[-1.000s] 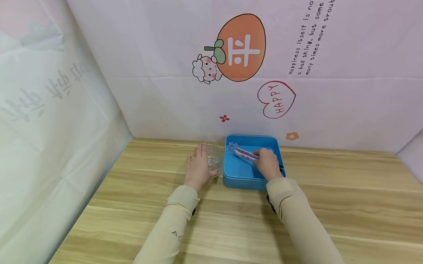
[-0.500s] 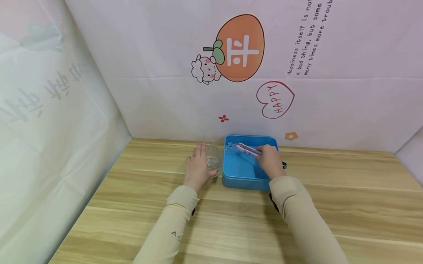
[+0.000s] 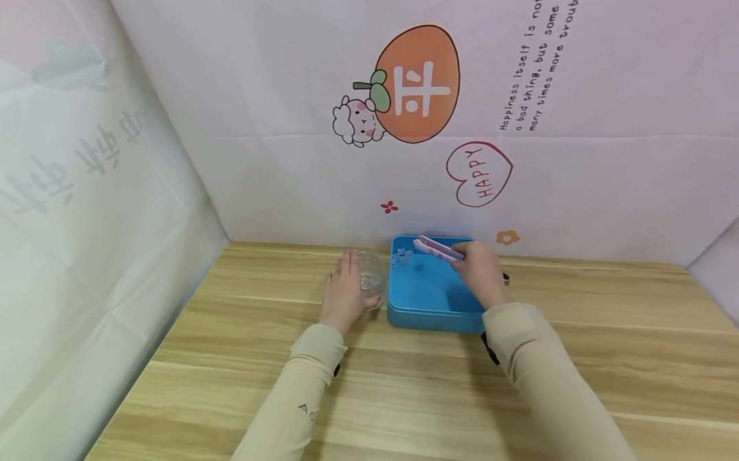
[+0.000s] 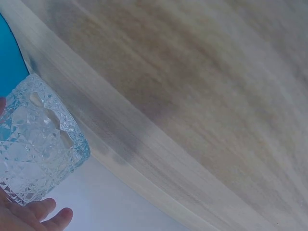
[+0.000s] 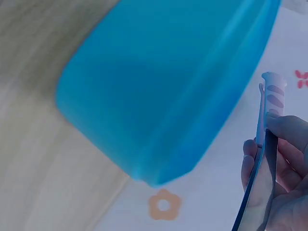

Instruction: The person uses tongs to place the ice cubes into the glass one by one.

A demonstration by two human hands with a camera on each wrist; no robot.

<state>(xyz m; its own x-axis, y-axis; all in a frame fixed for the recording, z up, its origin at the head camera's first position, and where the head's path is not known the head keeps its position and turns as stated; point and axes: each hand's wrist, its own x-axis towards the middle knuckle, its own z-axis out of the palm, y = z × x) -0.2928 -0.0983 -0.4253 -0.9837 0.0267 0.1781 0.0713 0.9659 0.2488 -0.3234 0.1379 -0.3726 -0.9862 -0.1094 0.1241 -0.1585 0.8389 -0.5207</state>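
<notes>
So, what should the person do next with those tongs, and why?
Perhaps lower the tongs toward the clear pieces: they lie in the blue box, the tips sit apart from them, and I can make out nothing pinched there. The right hand grips the tongs.

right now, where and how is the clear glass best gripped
The clear glass is probably best held around its faceted outer wall, which should slip less, from the left, where the left hand is: the blue box stands close on its right.
</notes>
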